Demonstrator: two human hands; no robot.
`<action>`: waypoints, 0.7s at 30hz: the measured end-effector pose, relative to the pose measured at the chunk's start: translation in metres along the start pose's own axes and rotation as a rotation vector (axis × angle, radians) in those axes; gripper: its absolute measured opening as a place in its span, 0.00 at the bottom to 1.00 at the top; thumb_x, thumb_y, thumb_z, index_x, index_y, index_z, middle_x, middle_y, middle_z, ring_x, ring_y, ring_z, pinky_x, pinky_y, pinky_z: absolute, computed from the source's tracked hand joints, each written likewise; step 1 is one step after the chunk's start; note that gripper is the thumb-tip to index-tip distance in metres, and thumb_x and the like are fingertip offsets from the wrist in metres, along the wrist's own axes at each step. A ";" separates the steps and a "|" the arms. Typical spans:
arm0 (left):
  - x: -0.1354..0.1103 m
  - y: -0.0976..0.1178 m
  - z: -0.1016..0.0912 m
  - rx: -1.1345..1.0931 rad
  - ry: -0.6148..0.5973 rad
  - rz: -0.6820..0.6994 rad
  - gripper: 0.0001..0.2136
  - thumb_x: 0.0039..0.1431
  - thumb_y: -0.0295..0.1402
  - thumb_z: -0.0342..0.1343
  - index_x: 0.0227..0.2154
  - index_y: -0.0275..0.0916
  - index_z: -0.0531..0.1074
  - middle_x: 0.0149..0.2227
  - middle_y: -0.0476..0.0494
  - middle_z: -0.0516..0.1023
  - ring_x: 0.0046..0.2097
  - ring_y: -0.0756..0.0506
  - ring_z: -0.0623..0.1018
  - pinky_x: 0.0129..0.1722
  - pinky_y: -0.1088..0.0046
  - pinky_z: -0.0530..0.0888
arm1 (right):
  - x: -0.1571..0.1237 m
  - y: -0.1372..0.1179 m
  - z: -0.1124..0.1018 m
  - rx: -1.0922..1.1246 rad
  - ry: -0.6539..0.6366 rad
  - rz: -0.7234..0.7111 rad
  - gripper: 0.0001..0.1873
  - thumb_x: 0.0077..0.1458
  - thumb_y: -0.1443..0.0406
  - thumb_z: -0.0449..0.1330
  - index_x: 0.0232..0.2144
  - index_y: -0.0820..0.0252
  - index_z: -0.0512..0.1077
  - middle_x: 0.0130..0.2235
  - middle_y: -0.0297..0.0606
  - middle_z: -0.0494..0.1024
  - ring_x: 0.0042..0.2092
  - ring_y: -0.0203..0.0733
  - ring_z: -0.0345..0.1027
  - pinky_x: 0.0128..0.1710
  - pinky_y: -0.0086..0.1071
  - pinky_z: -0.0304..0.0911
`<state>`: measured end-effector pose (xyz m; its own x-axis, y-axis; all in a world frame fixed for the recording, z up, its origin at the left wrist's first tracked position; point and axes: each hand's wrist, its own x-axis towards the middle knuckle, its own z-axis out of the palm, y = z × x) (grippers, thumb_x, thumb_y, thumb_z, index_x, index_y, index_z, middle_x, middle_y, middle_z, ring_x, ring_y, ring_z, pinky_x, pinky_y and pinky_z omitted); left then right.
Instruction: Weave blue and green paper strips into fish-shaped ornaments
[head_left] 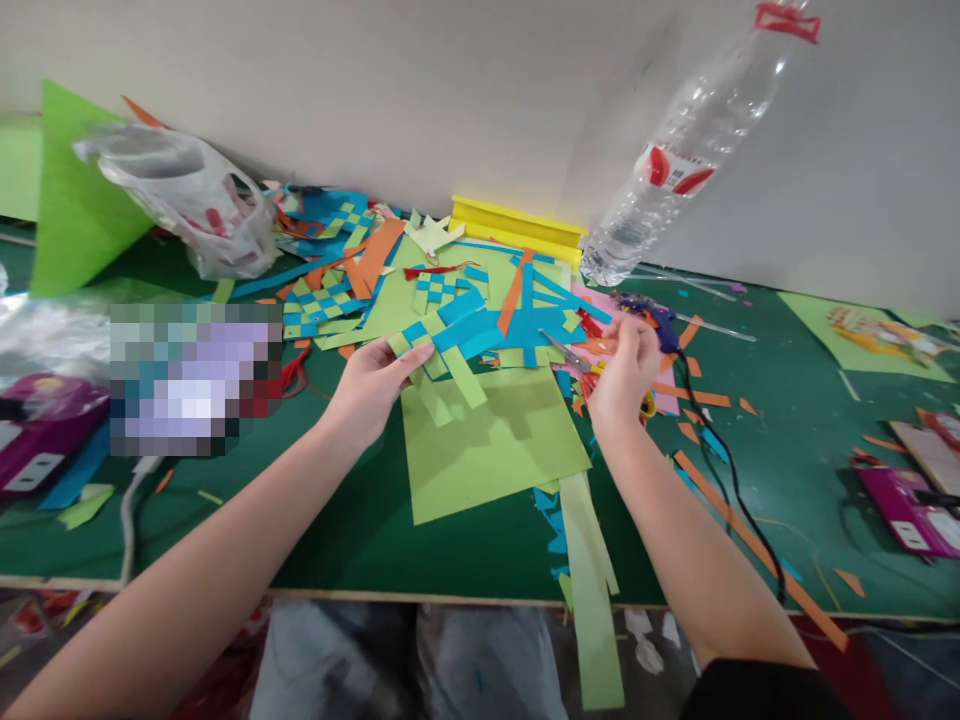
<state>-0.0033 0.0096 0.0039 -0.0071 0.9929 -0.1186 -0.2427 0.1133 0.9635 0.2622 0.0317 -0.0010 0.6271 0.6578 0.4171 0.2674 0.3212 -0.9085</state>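
Observation:
My left hand [375,390] pinches a woven paper piece [431,340] of blue and light green strips, with loose strip ends hanging from it. It is held above a light green paper sheet [495,440]. To the right, my right hand [626,365] is closed, its fingertips at the end of a blue paper strip [574,298]. Scissors [574,358] lie beside and partly beneath that hand. Just behind it is a dark blue glue gun [651,318] with a black cord, partly covered by the fingers. Finished-looking checkered woven pieces [439,290] lie farther back.
A clear plastic bottle [675,170] stands by the wall, beside a yellow folded strip [517,228]. A plastic bag [195,200] and a blurred-out device [195,380] are at left. Purple boxes [911,510] sit at both sides. Paper scraps litter the green table [337,540].

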 end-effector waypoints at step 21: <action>-0.013 0.012 0.004 0.777 -0.137 0.527 0.10 0.47 0.32 0.64 0.36 0.45 0.78 0.40 0.45 0.77 0.45 0.43 0.75 0.50 0.65 0.71 | -0.063 -0.024 -0.005 -0.213 -0.733 -0.766 0.08 0.61 0.64 0.57 0.36 0.44 0.74 0.38 0.26 0.81 0.46 0.42 0.72 0.59 0.50 0.53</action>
<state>-0.0021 -0.0015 0.0176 0.1940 0.9130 0.3590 0.4735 -0.4076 0.7808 0.2199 -0.0204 -0.0054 -0.3325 0.6023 0.7257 0.5684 0.7420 -0.3554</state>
